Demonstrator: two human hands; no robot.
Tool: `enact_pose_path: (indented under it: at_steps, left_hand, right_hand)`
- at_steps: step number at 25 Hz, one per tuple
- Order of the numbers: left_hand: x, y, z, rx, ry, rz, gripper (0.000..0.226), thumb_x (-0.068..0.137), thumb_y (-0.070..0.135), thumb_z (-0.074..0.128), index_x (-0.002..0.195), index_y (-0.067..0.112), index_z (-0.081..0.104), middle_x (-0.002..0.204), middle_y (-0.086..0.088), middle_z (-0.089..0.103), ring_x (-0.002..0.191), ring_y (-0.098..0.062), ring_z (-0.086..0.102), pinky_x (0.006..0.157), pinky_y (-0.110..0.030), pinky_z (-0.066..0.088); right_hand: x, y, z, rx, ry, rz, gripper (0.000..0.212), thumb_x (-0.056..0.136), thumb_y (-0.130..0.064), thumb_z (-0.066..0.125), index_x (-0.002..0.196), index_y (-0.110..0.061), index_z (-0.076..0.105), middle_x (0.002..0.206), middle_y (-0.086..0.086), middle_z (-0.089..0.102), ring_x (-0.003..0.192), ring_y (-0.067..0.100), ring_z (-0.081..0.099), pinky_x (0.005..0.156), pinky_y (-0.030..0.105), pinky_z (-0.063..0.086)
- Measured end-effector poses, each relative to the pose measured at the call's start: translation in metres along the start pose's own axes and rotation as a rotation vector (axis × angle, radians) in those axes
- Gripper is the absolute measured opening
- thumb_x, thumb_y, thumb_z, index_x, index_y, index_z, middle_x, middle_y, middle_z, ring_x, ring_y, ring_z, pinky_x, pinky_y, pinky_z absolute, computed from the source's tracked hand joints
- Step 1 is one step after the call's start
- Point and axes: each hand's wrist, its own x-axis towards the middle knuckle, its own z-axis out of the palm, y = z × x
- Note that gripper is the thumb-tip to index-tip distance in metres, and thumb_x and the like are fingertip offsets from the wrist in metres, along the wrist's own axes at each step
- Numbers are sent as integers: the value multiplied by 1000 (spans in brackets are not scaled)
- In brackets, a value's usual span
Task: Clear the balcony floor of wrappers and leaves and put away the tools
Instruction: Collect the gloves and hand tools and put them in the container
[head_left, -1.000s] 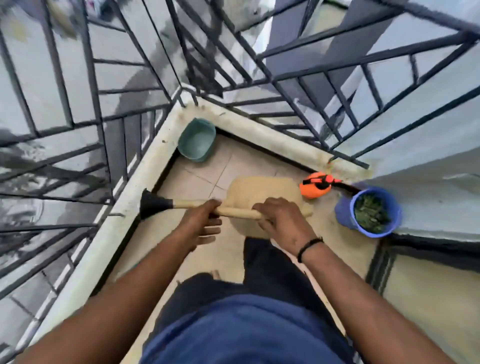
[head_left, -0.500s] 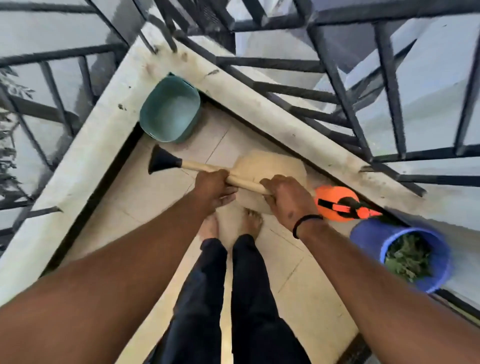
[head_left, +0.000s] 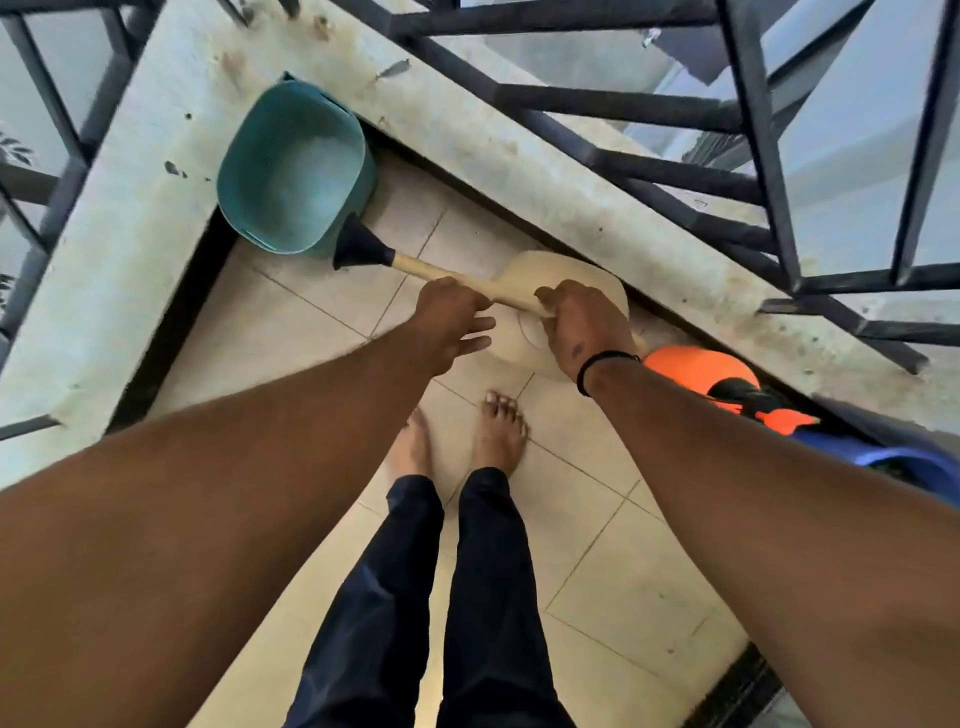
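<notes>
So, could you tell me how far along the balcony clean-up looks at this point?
Visible floor tiles show no wrappers or leaves, so sweeping looks done there. In hand: the right hand grips the wooden handle of a cream tool; the left hand rests on it, fingers loose. Left: stowing it; the teal basket and orange sprayer remain by the ledge.

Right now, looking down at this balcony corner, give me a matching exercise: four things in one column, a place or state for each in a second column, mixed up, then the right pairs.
Things
1. teal basket
2. orange sprayer
3. blue bucket
4. wooden handle

Places or states
A. at the right edge, partly hidden by the right arm
B. held in the grip of the right hand, left hand at it
C. in the corner by the ledge
D. on the floor between the cream tool head and the bucket

Pairs: 1-C, 2-D, 3-A, 4-B
</notes>
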Motion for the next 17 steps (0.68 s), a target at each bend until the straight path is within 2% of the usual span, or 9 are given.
enact_pose_path:
  at_steps: [3,6,9,13,17]
  left_hand:
    - [9,1,5,23,-33,34,35,97,3,56,130,13,55,111,-6,67,113,-30,67,85,-44,61]
    - [20,3,12,84,-71,64,26,99,5,55,124,11,59,113,-7,65,113,-28,66,88,-44,60]
    - [21,5,17,141,-99,82,16,99,7,55,113,11,62,110,-8,64,112,-26,66,86,-41,60]
    - [21,-4,11,160,-114,99,16,100,5,52,110,12,62,109,-7,65,106,-25,67,88,-41,58]
    - [15,-17,-7,67,-134,98,36,99,3,53,129,21,54,115,-6,65,105,-25,66,90,-42,57]
  right_hand:
    - [7,6,5,-54,37,36,39,100,-11,49,137,-20,56,125,12,55,114,36,52,85,41,48]
    - [11,7,16,-72,35,133,39,99,-8,49,136,-19,56,125,12,55,116,36,52,80,40,46]
    - [11,6,20,-83,13,196,42,98,-5,47,136,-20,56,126,13,54,119,37,49,84,44,47]
    - [9,2,22,-154,10,208,44,95,-3,49,135,-19,56,124,14,54,117,38,52,85,45,49]
    - [2,-10,27,-174,35,255,49,93,-2,52,140,-17,48,126,17,50,116,38,49,80,45,45]
